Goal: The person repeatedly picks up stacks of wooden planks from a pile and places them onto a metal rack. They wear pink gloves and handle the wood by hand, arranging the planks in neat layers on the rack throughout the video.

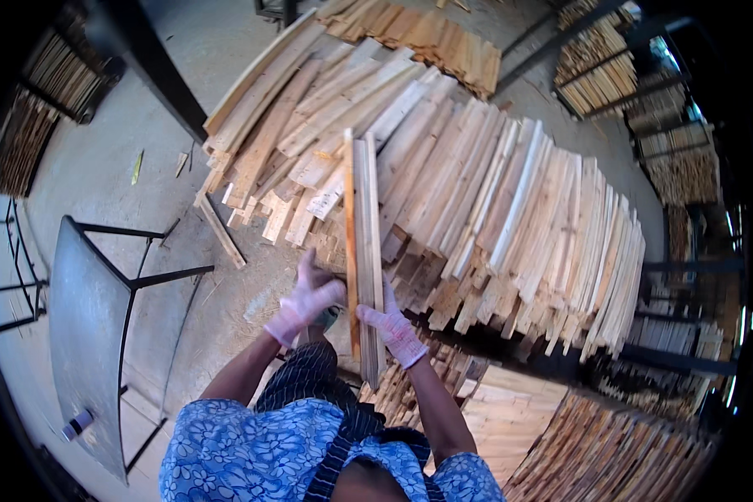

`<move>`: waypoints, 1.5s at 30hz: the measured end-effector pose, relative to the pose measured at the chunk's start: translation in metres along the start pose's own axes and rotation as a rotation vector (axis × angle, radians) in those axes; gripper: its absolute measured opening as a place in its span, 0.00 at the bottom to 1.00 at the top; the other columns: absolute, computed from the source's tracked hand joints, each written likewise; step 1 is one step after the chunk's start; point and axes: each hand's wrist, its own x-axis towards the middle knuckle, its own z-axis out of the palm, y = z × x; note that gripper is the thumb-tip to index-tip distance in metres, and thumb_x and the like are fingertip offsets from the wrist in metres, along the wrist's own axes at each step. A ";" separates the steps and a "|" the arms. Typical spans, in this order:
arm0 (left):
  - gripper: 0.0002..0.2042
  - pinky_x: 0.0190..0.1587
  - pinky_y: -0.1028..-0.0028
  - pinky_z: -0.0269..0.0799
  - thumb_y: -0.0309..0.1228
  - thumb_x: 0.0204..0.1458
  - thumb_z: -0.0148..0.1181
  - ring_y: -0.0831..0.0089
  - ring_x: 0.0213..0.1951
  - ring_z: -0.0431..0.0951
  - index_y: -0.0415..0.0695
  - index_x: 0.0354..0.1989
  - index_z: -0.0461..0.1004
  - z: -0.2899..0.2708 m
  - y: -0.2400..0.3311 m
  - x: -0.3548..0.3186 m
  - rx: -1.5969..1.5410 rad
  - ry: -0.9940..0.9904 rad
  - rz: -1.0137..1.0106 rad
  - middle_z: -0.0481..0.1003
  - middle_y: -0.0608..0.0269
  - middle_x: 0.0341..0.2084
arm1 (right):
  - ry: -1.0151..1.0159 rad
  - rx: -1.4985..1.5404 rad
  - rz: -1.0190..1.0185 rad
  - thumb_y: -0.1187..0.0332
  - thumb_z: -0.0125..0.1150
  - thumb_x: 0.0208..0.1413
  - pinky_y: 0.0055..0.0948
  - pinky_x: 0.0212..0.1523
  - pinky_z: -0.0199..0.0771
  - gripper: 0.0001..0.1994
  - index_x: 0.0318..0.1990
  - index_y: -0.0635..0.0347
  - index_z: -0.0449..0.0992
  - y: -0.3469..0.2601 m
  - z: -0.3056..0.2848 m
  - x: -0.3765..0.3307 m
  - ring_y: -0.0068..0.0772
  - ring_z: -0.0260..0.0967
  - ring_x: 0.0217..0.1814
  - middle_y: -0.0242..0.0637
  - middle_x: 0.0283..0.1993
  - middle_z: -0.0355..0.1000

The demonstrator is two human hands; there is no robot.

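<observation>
Several long wooden slats stand nearly upright in front of me, held together as a narrow bundle. My right hand, in a pale glove, is closed around their right side near the lower end. Along the bundle's left side runs an orange-toned slat, with a slight gap between it and the others. My left hand, gloved too, is beside that slat with its fingers apart; whether the fingertips touch the wood is hard to make out. Behind the bundle lies a large pile of pale wooden slats.
A grey-topped metal table is at the left, bearing a small dark cylinder. More stacked wood lies at the lower right. A dark metal post rises by the pile's left end. A loose slat leans there.
</observation>
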 end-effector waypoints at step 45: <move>0.38 0.60 0.48 0.72 0.32 0.59 0.65 0.57 0.61 0.68 0.53 0.73 0.49 0.334 -0.259 -0.176 -0.225 -0.485 -0.702 0.66 0.56 0.60 | 1.265 -0.807 0.261 0.67 0.71 0.52 0.45 0.65 0.67 0.34 0.68 0.38 0.69 0.216 -0.163 -0.592 0.59 0.62 0.63 0.55 0.64 0.61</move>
